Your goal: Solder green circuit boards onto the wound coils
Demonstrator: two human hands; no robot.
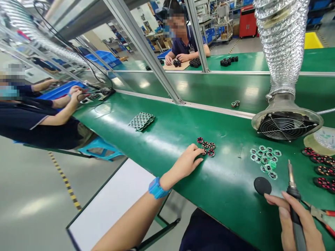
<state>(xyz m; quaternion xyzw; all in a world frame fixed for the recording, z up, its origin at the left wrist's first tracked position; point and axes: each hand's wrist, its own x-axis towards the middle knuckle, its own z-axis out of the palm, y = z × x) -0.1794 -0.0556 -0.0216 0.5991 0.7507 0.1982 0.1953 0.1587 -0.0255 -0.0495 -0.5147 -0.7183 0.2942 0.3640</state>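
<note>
My left hand [186, 161], with a blue watch on the wrist, reaches over the green bench. Its fingers are loosely stretched, the fingertips touching the nearest of several small round coil parts [211, 152] with red and copper windings; thumb and fingers are apart. At the lower right, my right hand [300, 218] is closed around the dark handle of a soldering iron [294, 195], its metal tip pointing up and away. Just left of those fingers lies a black disc [262, 185]. Beyond it is a loose group of small round green circuit boards [264, 159].
A fume duct with a fan grille [286, 124] hangs low at the right. Pliers [320, 214] and rows of coil parts [323, 159] lie along the right edge. A stack of board panels [141, 121] sits left. Other people work across the bench and at far left.
</note>
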